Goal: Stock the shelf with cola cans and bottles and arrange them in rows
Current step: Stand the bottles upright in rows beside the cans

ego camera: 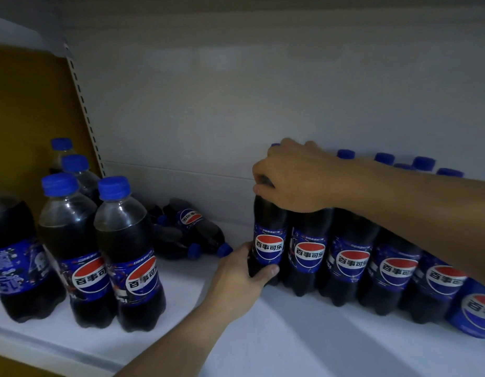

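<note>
Over at nine o'clock, on the white shelf [181,308], a bunch of cola bottles [129,254] is standing up with blue lids on. Behind them, at ten o'clock, a yellow wall [26,104] is showing.

Nearer the middle, a little pile of bottles [189,227] is lying on its side at the back of the shelf. Two of its blue lids are pointing our way.

Just past the middle, at about five o'clock, our left hand [241,273] is wrapping round the bottom of one bottle [268,240]. The thumb is lying across the front, right under the round red, white and blue label. This bottle is standing at the left end of a row and touching the one next to it.

At about three o'clock, our right hand [295,178] is sitting on top of that same bottle with its fingers curling round the neck. So we are gripping it with both hands, one low and one high. Its lid is hiding under the hand.

Going on to the right, the row of bottles [350,262] is standing side by side toward four o'clock, labels facing us, each one touching the next. Our right arm is lying across their tops. More blue caps [384,158] are peeking up behind the arm.

At the far end, at four o'clock, a blue cola can [475,308] is standing just beside the last bottle.
</note>
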The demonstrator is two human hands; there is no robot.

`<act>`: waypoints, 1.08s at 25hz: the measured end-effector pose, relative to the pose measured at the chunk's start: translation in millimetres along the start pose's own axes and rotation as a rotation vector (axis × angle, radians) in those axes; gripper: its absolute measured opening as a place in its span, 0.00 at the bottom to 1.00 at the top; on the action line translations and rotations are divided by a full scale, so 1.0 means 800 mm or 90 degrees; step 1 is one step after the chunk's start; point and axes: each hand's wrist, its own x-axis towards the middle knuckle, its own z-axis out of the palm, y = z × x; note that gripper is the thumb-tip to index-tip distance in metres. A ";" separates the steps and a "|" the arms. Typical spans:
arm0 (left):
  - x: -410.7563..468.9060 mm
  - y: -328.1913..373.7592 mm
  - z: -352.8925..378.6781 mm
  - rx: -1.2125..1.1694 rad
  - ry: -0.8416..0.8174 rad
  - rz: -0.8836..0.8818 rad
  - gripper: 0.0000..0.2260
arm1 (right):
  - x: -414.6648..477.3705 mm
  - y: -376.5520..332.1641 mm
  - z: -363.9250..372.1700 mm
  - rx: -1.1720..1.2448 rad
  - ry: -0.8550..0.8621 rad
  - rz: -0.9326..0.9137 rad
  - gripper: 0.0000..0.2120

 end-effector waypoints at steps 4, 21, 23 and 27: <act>-0.008 0.021 -0.022 0.034 -0.048 0.013 0.21 | -0.022 -0.028 0.000 -0.077 0.257 -0.002 0.16; -0.131 0.069 -0.203 -0.031 0.449 0.336 0.09 | 0.043 -0.170 -0.022 0.572 0.193 -0.193 0.10; -0.122 0.068 -0.197 -0.051 0.427 0.328 0.08 | 0.043 -0.165 -0.025 0.498 0.183 -0.186 0.08; -0.090 0.079 -0.173 -0.101 0.378 0.354 0.07 | 0.032 -0.131 -0.036 0.397 0.185 -0.146 0.12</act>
